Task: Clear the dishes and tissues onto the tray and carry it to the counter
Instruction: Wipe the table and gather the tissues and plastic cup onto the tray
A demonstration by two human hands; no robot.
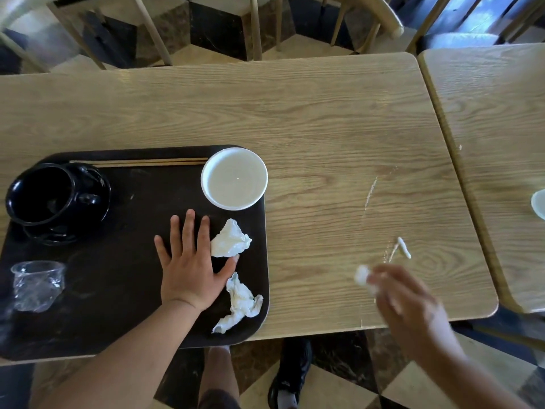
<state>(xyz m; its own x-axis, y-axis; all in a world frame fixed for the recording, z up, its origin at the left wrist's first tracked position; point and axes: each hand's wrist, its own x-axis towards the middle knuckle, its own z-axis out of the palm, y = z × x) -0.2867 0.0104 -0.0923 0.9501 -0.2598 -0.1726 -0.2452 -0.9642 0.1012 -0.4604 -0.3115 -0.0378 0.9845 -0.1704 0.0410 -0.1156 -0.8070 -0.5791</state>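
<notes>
With our left hand (188,270) spread flat on the tray (118,290) at the bench's (324,128) near-left corner, our right hand (404,302) pinches a tissue (361,275) in blurred fingers; we should drop it beside the other tissues (231,239).

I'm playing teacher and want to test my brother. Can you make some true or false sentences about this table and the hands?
1. The left hand lies flat on the tray. True.
2. The white bowl is on the bare table, away from the tray. False: it sits on the tray's far right corner.
3. Two crumpled tissues lie on the tray. True.
4. The right hand is empty. False: its fingertips hold a small white wad, though it is blurred.
5. The black pot is upside down. False: its opening faces up.
</notes>
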